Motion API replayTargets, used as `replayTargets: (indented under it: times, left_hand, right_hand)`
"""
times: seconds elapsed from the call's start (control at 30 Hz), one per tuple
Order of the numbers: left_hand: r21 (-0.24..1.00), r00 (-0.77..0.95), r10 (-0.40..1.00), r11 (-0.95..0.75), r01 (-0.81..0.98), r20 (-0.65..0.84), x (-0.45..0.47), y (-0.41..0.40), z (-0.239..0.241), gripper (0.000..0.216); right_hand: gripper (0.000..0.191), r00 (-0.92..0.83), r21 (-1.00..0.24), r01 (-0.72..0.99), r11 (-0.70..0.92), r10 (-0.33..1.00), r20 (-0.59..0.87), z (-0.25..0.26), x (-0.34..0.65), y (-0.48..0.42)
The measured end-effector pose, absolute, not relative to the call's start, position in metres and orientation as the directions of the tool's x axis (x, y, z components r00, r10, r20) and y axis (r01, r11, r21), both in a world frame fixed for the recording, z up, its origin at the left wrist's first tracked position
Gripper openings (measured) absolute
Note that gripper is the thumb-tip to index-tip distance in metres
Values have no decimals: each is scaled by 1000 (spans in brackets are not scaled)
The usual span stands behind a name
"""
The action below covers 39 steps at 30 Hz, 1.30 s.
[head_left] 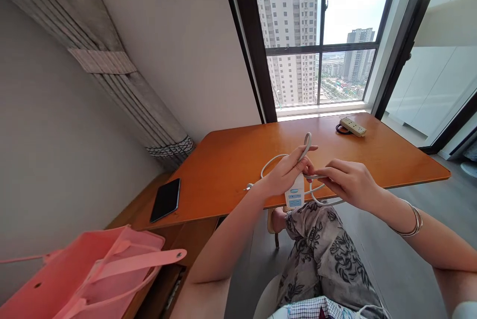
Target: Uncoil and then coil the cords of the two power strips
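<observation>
Above the table's front edge, my left hand [288, 170] is closed around a white power strip [295, 194], whose blue-labelled end shows below the palm. A loop of white cord [307, 141] stands up between its thumb and fingers. My right hand [348, 180], wearing bracelets at the wrist, pinches a stretch of the same cord just right of the strip. More cord hangs in curves beneath both hands. The cord's plug [249, 187] lies on the table to the left of my left hand. Most of the strip is hidden by my fingers.
The orange-brown wooden table [223, 170] carries a black phone [166, 199] at left and a beige power strip [353, 126] with a black cord at far right. A pink bag [112, 269] stands at lower left. Beyond the table is a window [320, 49]; a curtain [122, 70] hangs left.
</observation>
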<state>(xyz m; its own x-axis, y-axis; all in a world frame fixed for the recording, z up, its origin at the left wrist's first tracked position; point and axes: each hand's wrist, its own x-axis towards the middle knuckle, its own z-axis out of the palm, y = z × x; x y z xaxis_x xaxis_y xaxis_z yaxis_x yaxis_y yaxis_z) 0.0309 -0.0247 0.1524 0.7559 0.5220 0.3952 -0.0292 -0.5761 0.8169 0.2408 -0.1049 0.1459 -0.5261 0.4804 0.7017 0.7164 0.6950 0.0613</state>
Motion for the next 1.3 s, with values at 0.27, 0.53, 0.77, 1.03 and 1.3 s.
replayTargets:
  times: [0.27,0.53,0.77,1.03,1.3]
  left_hand:
    - [938,872,463,-346,12,159,34,-36,141,34]
    - [981,877,460,56,-187,141,37,-36,141,37]
    - [884,841,509,287,-368,184,28,-27,134,37]
    - [923,889,426,248,-295,170,31,-33,135,48]
    - [825,778,544,250,-507,313,28,-51,149,47]
  right_hand:
    - [40,-395,-167,736,656,617,680,163,252,-84]
    - [41,-268,-518,589,620,755,598,170,250,-76]
    - [40,-347,-857,256,448,870,350,161,255,-64]
    - [56,-312,-988,-12,157,938,153,152,240,-63]
    - [51,-407,-976,-199,91,898,167,131,228,-61]
